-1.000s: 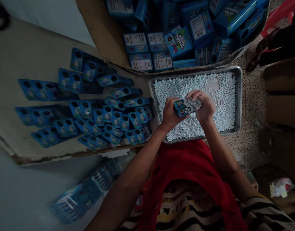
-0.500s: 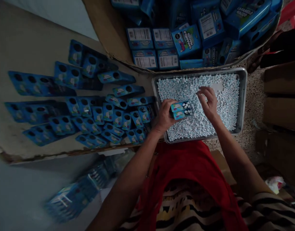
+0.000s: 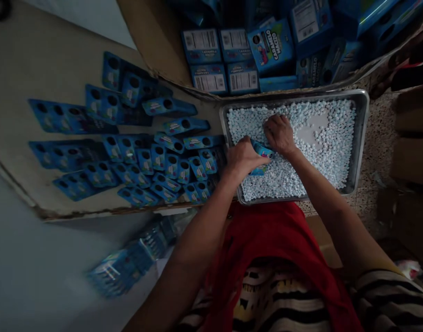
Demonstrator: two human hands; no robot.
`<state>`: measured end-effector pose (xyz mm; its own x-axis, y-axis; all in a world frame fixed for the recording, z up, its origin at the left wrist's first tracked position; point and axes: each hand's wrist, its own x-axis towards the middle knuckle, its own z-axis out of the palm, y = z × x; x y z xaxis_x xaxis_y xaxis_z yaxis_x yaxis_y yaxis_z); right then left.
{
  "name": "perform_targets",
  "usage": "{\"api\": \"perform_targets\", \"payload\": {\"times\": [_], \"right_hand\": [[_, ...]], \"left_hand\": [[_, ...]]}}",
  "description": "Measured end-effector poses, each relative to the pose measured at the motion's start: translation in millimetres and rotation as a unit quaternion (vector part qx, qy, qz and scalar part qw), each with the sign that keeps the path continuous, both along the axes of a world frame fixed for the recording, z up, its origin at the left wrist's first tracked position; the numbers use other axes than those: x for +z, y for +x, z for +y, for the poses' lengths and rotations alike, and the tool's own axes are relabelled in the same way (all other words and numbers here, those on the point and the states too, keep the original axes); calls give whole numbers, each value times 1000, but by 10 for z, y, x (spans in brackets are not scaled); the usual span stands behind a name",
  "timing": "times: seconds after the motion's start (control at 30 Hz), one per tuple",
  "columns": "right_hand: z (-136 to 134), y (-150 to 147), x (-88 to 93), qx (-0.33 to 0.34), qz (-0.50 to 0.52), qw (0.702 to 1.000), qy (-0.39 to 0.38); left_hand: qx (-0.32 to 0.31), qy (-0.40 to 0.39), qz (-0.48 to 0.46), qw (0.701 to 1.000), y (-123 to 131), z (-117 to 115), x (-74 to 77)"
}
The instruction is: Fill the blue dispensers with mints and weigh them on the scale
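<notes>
My left hand (image 3: pixel 244 157) is closed round a small blue candy box (image 3: pixel 260 153), held low over the metal tray (image 3: pixel 362 138) of small pale blue and white candies (image 3: pixel 322 152). My right hand (image 3: pixel 279 133) lies knuckles-up on the candies at the box's open end, fingers curled down into the pile. What its fingers hold is hidden. Both hands are over the tray's left half.
Several small blue boxes with round holes (image 3: pixel 156 157) lie in rows on the cardboard sheet (image 3: pixel 42 69) to the left. A large carton (image 3: pixel 152 41) of bigger blue printed packs (image 3: pixel 270 46) sits behind the tray. Red cloth (image 3: pixel 267 240) covers my lap. Brown boxes (image 3: pixel 412 138) stand at right.
My right hand let go a handful over the box, swung out over the tray, then came back down onto the candies beside the box. My left hand lowered the box toward the tray.
</notes>
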<state>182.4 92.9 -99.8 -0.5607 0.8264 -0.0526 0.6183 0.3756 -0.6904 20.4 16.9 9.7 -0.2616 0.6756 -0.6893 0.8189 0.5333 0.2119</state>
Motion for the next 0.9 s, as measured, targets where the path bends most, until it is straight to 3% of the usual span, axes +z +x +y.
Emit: {"api": "perform_targets", "payload": {"times": [0.07, 0.13, 0.27, 0.4, 0.47, 0.53, 0.63, 0.77, 0.9], "right_hand": [[-110, -41, 24, -51, 71, 994, -67], [-231, -89, 103, -129, 174, 962, -169], [-396, -81, 452, -300, 379, 803, -348], [-333, 144, 911, -394, 482, 656, -427], [-277, 276, 1110, -398, 511, 602, -466], [-255, 370, 1273, -385, 531, 576, -489], [-293, 413, 1457, -366, 549, 590, -465], [-373, 329, 1610, -329, 560, 668, -363], [-419, 190, 1612, -283, 521, 753, -287]], "left_hand": [[-3, 12, -1, 1000, 28, 87, -60], [0, 37, -6, 999, 33, 85, -117], [25, 157, -55, 986, -8, -147, -180], [27, 367, -171, 914, -26, -474, -219], [65, 447, -197, 870, 38, -581, -270], [86, 481, -220, 844, 149, -624, -346], [73, 486, -262, 830, 318, -599, -474], [68, 480, -271, 832, 372, -533, -554], [10, 477, -273, 835, 288, -533, -476]]}}
